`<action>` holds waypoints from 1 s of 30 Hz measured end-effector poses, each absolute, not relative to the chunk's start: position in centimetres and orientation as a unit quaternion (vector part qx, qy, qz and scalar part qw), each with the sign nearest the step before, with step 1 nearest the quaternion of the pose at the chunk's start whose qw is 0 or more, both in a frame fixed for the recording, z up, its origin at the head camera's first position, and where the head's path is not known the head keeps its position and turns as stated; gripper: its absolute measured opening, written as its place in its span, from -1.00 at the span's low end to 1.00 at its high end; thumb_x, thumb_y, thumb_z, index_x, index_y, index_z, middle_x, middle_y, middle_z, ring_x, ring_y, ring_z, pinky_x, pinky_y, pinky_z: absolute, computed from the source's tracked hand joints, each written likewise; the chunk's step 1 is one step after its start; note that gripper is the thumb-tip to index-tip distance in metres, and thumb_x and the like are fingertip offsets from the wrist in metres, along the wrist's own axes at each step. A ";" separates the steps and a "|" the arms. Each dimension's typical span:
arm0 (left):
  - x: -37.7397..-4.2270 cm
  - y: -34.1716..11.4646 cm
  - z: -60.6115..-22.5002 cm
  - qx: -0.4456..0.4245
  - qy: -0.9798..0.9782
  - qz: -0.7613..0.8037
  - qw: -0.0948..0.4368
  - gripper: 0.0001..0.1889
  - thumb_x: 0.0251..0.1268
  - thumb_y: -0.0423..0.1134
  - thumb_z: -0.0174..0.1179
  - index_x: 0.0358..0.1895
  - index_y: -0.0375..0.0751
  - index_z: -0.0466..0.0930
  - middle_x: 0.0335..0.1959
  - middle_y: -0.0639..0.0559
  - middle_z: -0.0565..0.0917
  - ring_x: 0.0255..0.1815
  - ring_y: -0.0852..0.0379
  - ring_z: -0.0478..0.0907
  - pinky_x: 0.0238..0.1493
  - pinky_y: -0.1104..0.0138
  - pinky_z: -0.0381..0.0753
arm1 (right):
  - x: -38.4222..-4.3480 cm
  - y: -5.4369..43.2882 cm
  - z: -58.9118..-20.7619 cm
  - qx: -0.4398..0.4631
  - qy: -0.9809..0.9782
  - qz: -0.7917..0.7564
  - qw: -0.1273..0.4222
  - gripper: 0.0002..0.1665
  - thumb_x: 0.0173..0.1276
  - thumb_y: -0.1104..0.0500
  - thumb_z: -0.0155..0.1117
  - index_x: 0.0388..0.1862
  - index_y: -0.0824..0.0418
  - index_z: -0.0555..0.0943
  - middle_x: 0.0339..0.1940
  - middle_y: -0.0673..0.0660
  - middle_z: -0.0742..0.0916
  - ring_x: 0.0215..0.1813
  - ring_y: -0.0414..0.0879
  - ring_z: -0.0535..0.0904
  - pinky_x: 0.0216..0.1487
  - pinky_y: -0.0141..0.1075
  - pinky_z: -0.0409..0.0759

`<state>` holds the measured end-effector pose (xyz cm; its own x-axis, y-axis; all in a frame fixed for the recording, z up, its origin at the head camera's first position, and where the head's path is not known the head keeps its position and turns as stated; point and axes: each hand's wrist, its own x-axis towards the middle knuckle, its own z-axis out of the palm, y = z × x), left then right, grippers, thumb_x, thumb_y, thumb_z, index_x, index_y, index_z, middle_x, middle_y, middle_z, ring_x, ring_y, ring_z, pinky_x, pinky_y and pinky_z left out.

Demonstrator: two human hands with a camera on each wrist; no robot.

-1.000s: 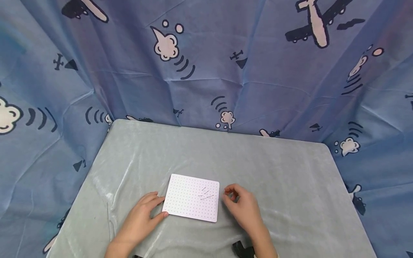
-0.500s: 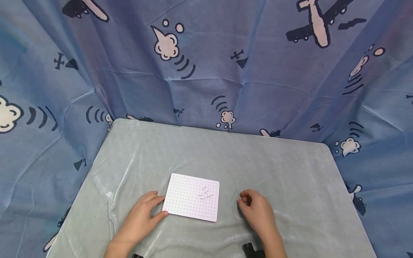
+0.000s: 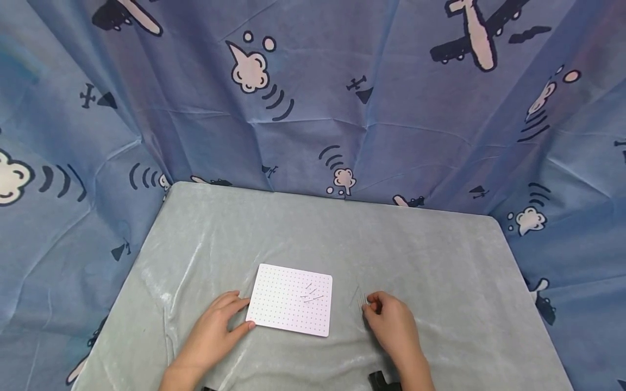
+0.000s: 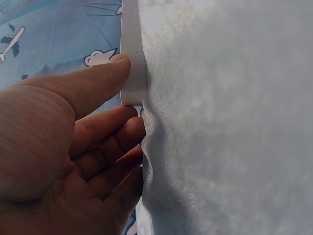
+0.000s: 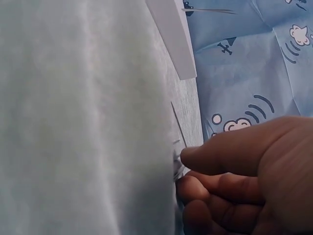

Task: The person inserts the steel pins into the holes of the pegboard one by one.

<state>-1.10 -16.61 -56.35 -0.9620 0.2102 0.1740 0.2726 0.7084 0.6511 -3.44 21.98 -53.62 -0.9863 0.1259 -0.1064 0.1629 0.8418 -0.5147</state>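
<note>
A white board (image 3: 279, 298) with rows of small holes lies on the cloth. Several thin metal pins (image 3: 313, 297) stick out of its right half in the head view. My left hand (image 3: 212, 328) rests at the board's near left corner, thumb and index finger against its edge. In the left wrist view, the thumb (image 4: 115, 68) lies along the board's side (image 4: 133, 73), fingers loosely bent. Right of the board, my right hand (image 3: 393, 323) has thumb and index fingertips curled at a small cluster of thin pins (image 3: 362, 302). Those loose pins (image 5: 177, 166) show at the fingertips.
Grey-green cloth (image 3: 430, 255) covers the table, wrinkled near the front. One more thin pin (image 3: 355, 293) lies between board and right hand. A blue curtain (image 3: 313, 108) printed with planes and clouds surrounds the back and sides. A black wrist mount (image 3: 383, 382) sits at the right wrist.
My right hand has moved right, away from the board's right edge to the loose pins, which now show beside its fingertips. My left hand and the board have stayed in place.
</note>
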 end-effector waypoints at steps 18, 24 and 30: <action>-1.0 -16.6 -56.4 -0.129 -0.922 -0.362 0.049 -0.51 0.13 -0.24 0.69 0.16 -0.21 0.81 0.25 -0.19 0.73 0.37 -0.21 0.63 0.41 -0.09 0.62 | -3.7 21.4 -54.1 0.074 0.967 -0.239 0.036 -0.97 0.33 0.22 0.41 -0.28 0.17 0.73 -0.48 -0.08 0.65 -0.46 -0.14 0.52 -0.42 -0.17 0.55; -1.0 -16.6 -56.4 -0.134 -0.921 -0.361 0.056 -0.50 0.11 -0.25 0.70 0.15 -0.22 0.81 0.23 -0.20 0.73 0.35 -0.22 0.64 0.40 -0.10 0.62 | -3.8 21.3 -54.4 0.073 0.971 -0.226 0.029 -0.92 0.26 0.23 0.35 -0.42 0.09 0.63 -0.56 -0.06 0.61 -0.52 -0.10 0.49 -0.50 -0.18 0.49; -1.0 -16.6 -56.5 -0.137 -0.922 -0.358 0.060 -0.50 0.10 -0.25 0.70 0.14 -0.23 0.81 0.23 -0.21 0.74 0.35 -0.23 0.64 0.39 -0.10 0.63 | -3.8 21.4 -54.4 0.072 0.971 -0.225 0.027 -0.87 0.23 0.23 0.36 -0.46 0.06 0.59 -0.61 -0.07 0.57 -0.55 -0.10 0.45 -0.53 -0.21 0.42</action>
<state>-1.04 -16.56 -56.45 -0.9550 0.2103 0.2093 0.2964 0.7056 0.6437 -3.75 21.38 -54.38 -0.9883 0.1272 -0.0837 0.1510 0.8885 -0.4332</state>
